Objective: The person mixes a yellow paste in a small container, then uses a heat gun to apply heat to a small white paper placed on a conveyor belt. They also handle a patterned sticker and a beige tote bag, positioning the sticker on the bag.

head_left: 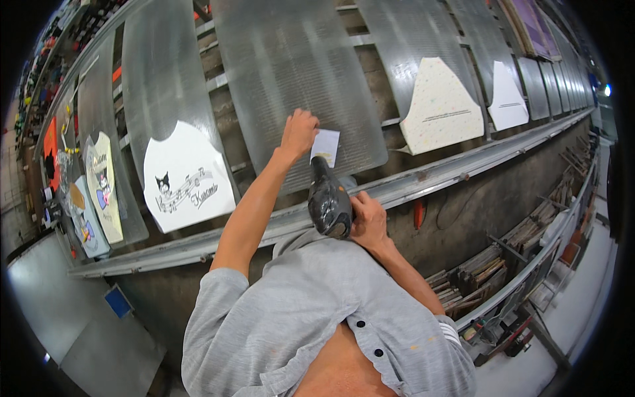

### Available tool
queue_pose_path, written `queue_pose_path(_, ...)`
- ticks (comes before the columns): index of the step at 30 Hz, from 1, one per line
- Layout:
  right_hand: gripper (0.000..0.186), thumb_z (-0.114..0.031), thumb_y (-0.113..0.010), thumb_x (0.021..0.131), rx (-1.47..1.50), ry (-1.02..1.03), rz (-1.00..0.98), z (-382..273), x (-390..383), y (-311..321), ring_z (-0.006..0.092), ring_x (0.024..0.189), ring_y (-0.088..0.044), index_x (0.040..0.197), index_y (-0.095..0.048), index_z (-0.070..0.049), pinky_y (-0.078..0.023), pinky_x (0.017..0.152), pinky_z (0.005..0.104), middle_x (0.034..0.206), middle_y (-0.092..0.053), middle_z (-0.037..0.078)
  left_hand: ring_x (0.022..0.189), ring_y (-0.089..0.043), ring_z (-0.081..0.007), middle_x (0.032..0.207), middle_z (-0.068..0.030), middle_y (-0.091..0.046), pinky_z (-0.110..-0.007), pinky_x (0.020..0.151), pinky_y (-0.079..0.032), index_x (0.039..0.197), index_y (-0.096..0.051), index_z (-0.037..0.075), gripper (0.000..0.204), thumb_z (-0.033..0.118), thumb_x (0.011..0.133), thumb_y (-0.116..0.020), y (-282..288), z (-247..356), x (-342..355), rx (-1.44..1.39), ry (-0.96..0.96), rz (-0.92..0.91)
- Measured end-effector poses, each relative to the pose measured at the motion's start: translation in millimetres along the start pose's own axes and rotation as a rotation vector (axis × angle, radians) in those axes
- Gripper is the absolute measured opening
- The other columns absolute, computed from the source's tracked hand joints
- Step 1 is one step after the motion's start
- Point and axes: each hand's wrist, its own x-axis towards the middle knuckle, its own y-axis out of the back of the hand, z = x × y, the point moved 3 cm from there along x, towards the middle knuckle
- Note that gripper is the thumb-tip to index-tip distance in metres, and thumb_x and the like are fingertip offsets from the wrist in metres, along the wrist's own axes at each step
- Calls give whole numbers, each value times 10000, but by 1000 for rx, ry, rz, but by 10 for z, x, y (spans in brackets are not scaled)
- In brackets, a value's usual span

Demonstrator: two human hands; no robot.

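Observation:
A black hair dryer (329, 202) is in my right hand (370, 221), the fingers wrapped around its handle. Its nozzle points away from me at a small white piece (328, 141) with a faint yellowish mark, which could be paper or cloth. My left hand (301, 132) is closed at the left edge of that piece, seemingly pinching it; the fingertips are partly hidden. Both lie over the near end of a grey ribbed board (291, 73).
A printed white garment panel (188, 178) lies on the board to the left, a yellow printed one (106, 188) beyond it. Speckled cream (442, 106) and white (508, 99) panels lie to the right. A metal rail (423, 177) edges the boards; wooden frames (479, 274) are stacked lower right.

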Motion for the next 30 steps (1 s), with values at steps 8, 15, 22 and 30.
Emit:
queue_pose_path(8,390,-109,-662,588,-30,-33,31,28,-96,-2,375,737,-567,975,-618,-90,-471,638,467,840,-538,128,929,-521,-308,859,-116,-582,-446,769,-408,786,-632,60,92,141,791,-589,-169,-31,-19,138,-20,37)
queue_pose_path(15,344,-156,-678,634,-15,-4,20,31,-103,50,366,720,-560,960,-597,-79,-456,630,464,829,-515,132,919,-536,-310,867,-117,-620,-452,766,-401,776,-653,60,106,138,785,-582,-264,-45,60,193,-8,-24)
queue_pose_path(22,397,-220,-710,667,-46,-11,-43,-25,-78,53,353,742,-575,1032,-620,-94,-469,659,447,880,-539,117,945,-541,-293,881,-93,-637,-447,785,-391,747,-679,92,93,143,766,-603,-79,72,55,110,26,-113)
queue_pose_path(30,368,-88,-652,609,-18,21,6,-8,-36,18,392,765,-564,973,-601,-72,-461,648,479,870,-534,149,960,-542,-292,908,-91,-634,-471,790,-389,818,-680,89,140,174,806,-569,-171,-34,36,198,7,-86)
